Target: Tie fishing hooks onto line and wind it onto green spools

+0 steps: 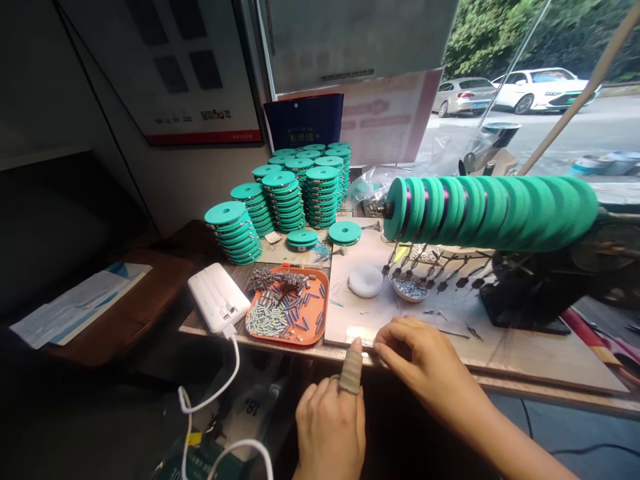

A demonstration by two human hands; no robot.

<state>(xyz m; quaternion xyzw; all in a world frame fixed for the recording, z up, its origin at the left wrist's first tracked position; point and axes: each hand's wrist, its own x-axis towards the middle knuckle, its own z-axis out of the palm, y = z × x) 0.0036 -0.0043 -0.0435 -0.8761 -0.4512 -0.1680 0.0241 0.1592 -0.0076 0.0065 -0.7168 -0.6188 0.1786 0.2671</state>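
Observation:
My left hand (333,420) is at the front edge of the wooden board (400,333). A tan wrap (352,370) covers its index finger, which points forward, while the other fingers curl in. Just right of it, my right hand (425,353) rests at the same edge with thumb and fingertips drawn together. Anything between the fingertips is too small to make out. Beyond the hands lie a round white pad (365,281), a bowl of small grey beads (411,289) and thin metal pieces (474,332).
An orange tray (323,327) of small metal parts stands left of the board, beside a white power bank (219,297) with a cable. Stacked green foam spools (280,200) stand behind. A row of green spools (490,210) on a spindle overhangs the board's right side.

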